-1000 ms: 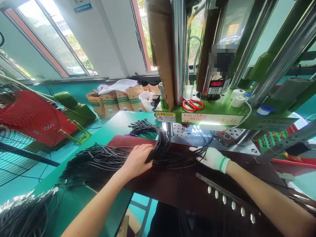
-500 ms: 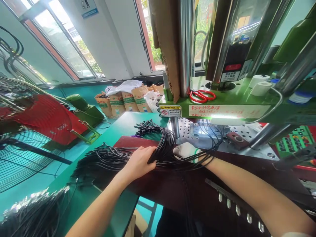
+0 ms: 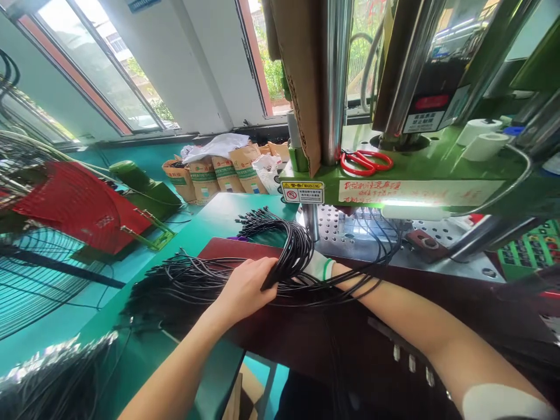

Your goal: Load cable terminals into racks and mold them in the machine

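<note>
My left hand (image 3: pixel 251 287) is closed around a thick bundle of black cables (image 3: pixel 298 245) that curves up and over toward the back. My right hand (image 3: pixel 320 267), in a white glove with a green cuff edge, reaches behind the bundle; its fingers are hidden by the cables. Several cables run over the right wrist and up to the metal plate (image 3: pixel 326 224) under the press. More cables fan out to the left across the dark red board (image 3: pixel 216 249), their ends lying on the green table.
Red-handled scissors (image 3: pixel 366 163) lie on the green press ledge (image 3: pixel 332 189). Another cable pile (image 3: pixel 52 379) sits at the lower left. A metal strip with pegs (image 3: pixel 412 363) lies near my right forearm. Paper sacks (image 3: pixel 223 172) stand by the wall, a large fan (image 3: pixel 52 280) at left.
My right hand has moved left and slipped farther behind the cable bundle. My left hand keeps its grip in nearly the same place. The camera view has shifted slightly.
</note>
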Demonstrator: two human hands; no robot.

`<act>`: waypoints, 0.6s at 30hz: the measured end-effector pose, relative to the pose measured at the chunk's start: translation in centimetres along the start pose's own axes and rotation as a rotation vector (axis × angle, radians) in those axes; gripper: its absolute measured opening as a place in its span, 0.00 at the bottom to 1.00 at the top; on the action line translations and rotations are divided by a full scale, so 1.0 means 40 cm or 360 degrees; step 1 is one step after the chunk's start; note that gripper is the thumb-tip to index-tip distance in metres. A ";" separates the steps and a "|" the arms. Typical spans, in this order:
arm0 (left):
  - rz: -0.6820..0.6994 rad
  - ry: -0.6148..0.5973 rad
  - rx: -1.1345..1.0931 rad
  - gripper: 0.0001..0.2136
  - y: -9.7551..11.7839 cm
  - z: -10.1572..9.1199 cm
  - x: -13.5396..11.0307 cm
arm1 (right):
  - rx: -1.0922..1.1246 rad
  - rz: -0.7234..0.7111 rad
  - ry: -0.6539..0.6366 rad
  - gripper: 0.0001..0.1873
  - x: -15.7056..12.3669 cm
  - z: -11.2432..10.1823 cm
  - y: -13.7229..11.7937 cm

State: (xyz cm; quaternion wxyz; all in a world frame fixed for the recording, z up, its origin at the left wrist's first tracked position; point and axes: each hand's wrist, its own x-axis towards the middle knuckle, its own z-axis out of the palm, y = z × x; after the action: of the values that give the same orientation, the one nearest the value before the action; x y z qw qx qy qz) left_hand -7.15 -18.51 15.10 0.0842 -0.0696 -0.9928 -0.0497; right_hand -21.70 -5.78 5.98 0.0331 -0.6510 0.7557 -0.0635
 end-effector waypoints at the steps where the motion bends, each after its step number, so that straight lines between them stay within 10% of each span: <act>1: -0.0008 -0.0014 -0.0001 0.14 0.002 0.006 0.001 | -0.0013 -0.0014 -0.0003 0.11 0.006 0.006 0.001; 9: 0.0188 0.0044 0.0038 0.14 -0.002 0.126 -0.028 | -0.0080 0.0077 0.0057 0.14 -0.108 -0.004 -0.005; 18: 0.0362 0.0338 0.0062 0.20 -0.028 0.198 -0.046 | -0.0244 0.0470 0.0112 0.20 -0.529 -0.054 -0.015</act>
State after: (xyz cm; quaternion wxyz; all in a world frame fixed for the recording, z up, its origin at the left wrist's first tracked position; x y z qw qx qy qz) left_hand -6.80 -19.00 6.93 0.1952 -0.1744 -0.9648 -0.0277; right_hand -18.23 15.14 7.52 -0.0343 -0.5308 0.8465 -0.0229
